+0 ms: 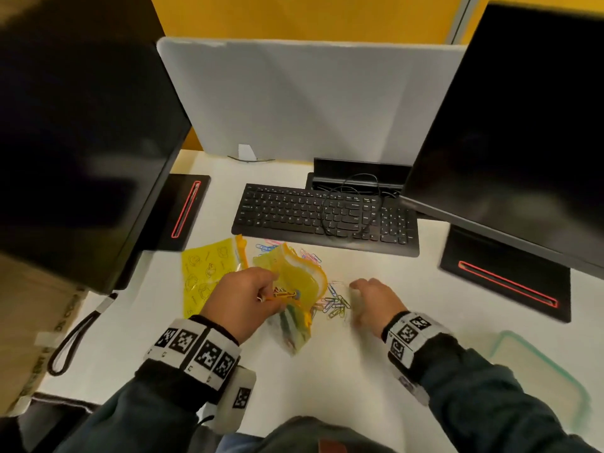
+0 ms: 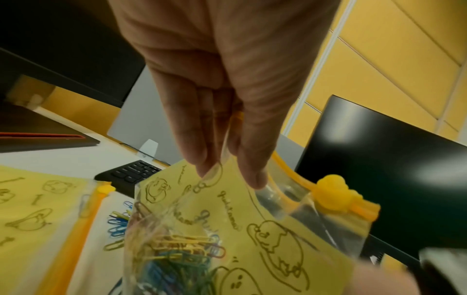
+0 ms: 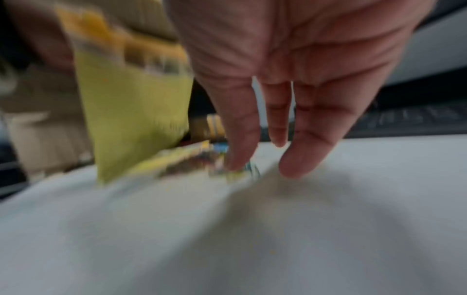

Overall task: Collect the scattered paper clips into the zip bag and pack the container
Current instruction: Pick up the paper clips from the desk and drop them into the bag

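My left hand (image 1: 261,291) holds a yellow zip bag (image 1: 295,282) just above the desk, pinching its rim (image 2: 227,171) so that the mouth gapes toward the right. Several coloured paper clips (image 2: 182,253) lie inside it, and its yellow slider (image 2: 333,194) sits at the end of the zip. More loose paper clips (image 1: 335,305) are scattered on the white desk beside the bag, others (image 1: 310,255) behind it. My right hand (image 1: 356,291) is down on the desk at the loose pile, fingers (image 3: 241,151) straight and touching clips (image 3: 242,173); this view is blurred.
A second yellow bag (image 1: 209,273) lies flat to the left. A clear container with a green rim (image 1: 536,377) stands at the near right. A black keyboard (image 1: 327,217) with a cable lies behind the clips. Dark monitors (image 1: 81,142) (image 1: 523,125) and their stands flank the desk.
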### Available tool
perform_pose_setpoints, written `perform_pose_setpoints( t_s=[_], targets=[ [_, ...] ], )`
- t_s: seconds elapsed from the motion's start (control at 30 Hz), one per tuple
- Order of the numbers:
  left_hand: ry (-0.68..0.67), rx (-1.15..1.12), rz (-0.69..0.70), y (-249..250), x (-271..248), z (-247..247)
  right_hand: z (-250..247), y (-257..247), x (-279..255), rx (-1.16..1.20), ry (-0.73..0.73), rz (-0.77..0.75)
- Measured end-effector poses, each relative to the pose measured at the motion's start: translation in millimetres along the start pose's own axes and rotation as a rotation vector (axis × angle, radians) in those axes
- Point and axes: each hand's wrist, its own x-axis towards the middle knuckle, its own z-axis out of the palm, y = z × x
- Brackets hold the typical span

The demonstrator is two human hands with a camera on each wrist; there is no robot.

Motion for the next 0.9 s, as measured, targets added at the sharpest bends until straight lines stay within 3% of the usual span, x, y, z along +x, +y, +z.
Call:
perform_pose_setpoints(
  t_s=[0.1, 0.2, 0.33, 0.43, 0.77, 0.9],
  targets=[
    [0.036, -0.035, -0.026, -10, 2, -3, 17, 4, 12, -0.017, -0.037, 0.012],
    [0.048, -0.052, -0.064, -22, 6, -5, 20, -12, 27, 0.012, 0.009, -0.067],
    [0.053, -0.035, -0.066, -33, 11, -3, 35, -42, 36, 0.047, -0.04, -0.132],
    [0.054, -0.047, -0.066, -37, 15, -2, 44, -55, 35, -0.101, -0.091, -0.122],
    [0.012, -0.091, -0.044, -38, 22, 3, 46, -47, 38, -0.158, -0.023, -0.188],
    [-0.006, -0.087, -0.038, -40, 16, 5, 42, -41, 34, -0.031, 0.045, -0.134]
  ],
)
